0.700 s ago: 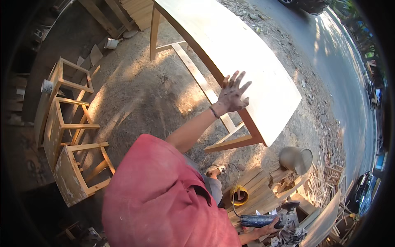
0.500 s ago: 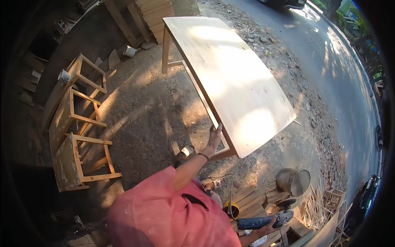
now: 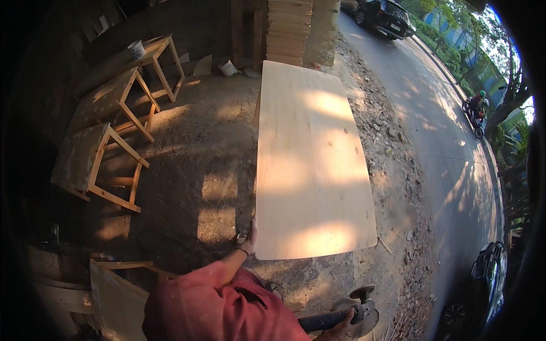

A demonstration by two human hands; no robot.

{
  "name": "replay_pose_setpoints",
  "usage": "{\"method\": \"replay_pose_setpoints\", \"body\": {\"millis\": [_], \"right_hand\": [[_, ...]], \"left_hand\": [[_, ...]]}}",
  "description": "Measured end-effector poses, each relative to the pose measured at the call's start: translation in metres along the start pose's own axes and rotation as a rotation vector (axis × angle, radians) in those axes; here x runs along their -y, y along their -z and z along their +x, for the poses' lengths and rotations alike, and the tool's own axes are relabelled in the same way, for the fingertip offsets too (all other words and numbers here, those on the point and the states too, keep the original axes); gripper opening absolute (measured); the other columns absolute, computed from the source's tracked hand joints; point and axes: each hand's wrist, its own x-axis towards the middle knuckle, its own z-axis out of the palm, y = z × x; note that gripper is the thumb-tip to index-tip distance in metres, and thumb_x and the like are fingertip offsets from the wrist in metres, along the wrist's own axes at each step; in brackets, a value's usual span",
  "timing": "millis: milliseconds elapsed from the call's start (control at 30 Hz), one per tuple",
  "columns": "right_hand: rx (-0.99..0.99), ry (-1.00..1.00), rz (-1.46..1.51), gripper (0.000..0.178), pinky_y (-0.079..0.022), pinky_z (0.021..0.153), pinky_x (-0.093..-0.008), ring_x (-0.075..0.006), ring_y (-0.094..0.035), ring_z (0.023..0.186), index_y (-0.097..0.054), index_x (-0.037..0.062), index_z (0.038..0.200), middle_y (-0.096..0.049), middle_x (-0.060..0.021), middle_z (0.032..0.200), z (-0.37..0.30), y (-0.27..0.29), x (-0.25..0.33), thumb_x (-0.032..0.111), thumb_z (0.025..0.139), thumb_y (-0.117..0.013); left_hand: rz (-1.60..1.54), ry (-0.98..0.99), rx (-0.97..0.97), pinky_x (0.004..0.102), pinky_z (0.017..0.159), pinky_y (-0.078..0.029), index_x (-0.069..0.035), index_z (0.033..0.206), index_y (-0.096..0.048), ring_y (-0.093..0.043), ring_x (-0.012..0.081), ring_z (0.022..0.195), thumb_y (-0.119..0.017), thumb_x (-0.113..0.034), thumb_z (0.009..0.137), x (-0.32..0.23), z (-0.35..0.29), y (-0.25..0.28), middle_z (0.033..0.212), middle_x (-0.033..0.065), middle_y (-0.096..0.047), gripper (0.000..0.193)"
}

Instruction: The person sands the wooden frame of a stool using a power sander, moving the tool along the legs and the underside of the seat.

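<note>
A pale wooden table (image 3: 315,196) stands in front of me, its smooth top dappled with sunlight. At the near left corner, my left hand (image 3: 249,238) grips the table's edge; some of its fingers are hidden. My right hand (image 3: 340,328) is closed around an angle grinder (image 3: 327,321) with a dark blue body and a round disc. The grinder is held low, beyond the table's near right corner and apart from the top. Its disc (image 3: 362,292) faces away from the table.
Several small wooden tables or stools (image 3: 116,108) stand at the left. A white bucket (image 3: 227,69) sits near stacked boards (image 3: 289,31) at the back. To the right, rubble (image 3: 392,148) borders a road (image 3: 449,170) with a dark car (image 3: 387,18), a motorcycle rider (image 3: 478,111) and a parked vehicle (image 3: 478,290).
My view has shifted, so the table now runs straighter ahead and the road shows more. My left hand stays on the table's edge; my right still holds the angle grinder low.
</note>
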Motion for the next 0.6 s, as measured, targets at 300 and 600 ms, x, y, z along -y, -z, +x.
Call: {"method": "replay_pose_setpoints", "body": {"millis": [300, 600], "right_hand": [[0.349, -0.030, -0.042, 0.054, -0.059, 0.074, -0.0384, -0.0256, -0.068, 0.088, -0.051, 0.0021, 0.134, -0.065, -0.0126, 0.106, 0.025, -0.080, 0.042, 0.025, 0.091, -0.075], [0.438, -0.015, -0.057, 0.053, -0.058, 0.072, -0.0380, -0.0244, -0.067, 0.086, -0.052, 0.0028, 0.132, -0.065, -0.0113, 0.102, 0.090, -0.094, 0.056, 0.027, 0.091, -0.075]], "left_hand": [[-0.065, -0.008, -0.037, 0.0444, 0.120, -0.031, -0.009, 0.162, -0.030, -0.036, 0.0288, 0.149, -0.028, -0.078, 0.098, -0.007, -0.007, 0.068, 0.165, 0.0110, -0.036, 0.094], [-0.063, -0.050, -0.052, 0.0453, 0.118, -0.035, -0.009, 0.161, -0.031, -0.042, 0.0297, 0.143, -0.028, -0.078, 0.098, -0.007, -0.001, 0.057, 0.159, 0.0117, -0.042, 0.094]]}}
